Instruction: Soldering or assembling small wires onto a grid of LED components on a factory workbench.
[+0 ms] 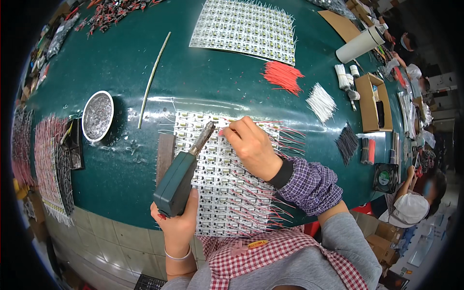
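Note:
My left hand (pixel 178 224) is wrapped round the handle of a dark green soldering gun (pixel 176 181). Its metal tip points up and away, over a white panel of small circuit boards (pixel 208 183) lying in front of me. My right hand (pixel 251 147) is closed in a pinch over the panel's upper middle, just right of the tip. A bit of red shows at its fingertips, looking like a thin wire; most of it is hidden. Red and black wires (pixel 290 140) stick out from the panel's right side. A dark flat bar (pixel 166 152) lies along its left edge.
A white-rimmed bowl (pixel 112 116) stands at left, near a long thin rod (pixel 153 79). Another panel (pixel 241 29) lies at the back. Red wires (pixel 282 76), white wires (pixel 321 102) and black wires (pixel 346 143) lie right, beside a cardboard box (pixel 368 104) and a bottle (pixel 360 44).

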Available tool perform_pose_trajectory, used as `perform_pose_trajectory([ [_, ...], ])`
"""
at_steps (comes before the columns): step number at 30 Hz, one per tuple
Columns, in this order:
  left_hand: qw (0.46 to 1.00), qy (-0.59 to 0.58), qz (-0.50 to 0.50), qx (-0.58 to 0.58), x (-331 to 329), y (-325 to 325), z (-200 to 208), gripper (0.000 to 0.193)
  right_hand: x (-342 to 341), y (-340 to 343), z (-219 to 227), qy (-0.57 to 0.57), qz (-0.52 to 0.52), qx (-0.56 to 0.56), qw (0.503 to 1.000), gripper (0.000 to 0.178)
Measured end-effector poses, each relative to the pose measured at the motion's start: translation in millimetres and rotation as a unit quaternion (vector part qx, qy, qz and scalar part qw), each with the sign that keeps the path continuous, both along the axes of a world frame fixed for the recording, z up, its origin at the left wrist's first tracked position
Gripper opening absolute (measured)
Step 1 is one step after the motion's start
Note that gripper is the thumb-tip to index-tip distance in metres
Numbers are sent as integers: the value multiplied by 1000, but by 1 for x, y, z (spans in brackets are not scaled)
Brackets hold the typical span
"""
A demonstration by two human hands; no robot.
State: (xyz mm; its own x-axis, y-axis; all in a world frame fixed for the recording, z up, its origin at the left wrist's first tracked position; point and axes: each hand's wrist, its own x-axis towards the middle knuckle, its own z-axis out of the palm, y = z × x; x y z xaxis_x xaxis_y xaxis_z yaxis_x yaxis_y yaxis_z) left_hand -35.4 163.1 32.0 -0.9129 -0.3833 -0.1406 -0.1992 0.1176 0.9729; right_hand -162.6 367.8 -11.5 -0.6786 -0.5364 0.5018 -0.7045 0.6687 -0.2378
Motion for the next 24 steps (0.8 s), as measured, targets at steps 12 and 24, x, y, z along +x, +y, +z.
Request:
perform_pose_trajectory([
  [12, 1000, 9, 14, 22, 6, 3, -3, 21, 4, 1, 8, -1, 7, -30, 1000, 23],
  [24, 998, 31, 42, 20, 18, 5, -7, 21, 21, -1, 4, -48, 28, -43, 998, 28],
])
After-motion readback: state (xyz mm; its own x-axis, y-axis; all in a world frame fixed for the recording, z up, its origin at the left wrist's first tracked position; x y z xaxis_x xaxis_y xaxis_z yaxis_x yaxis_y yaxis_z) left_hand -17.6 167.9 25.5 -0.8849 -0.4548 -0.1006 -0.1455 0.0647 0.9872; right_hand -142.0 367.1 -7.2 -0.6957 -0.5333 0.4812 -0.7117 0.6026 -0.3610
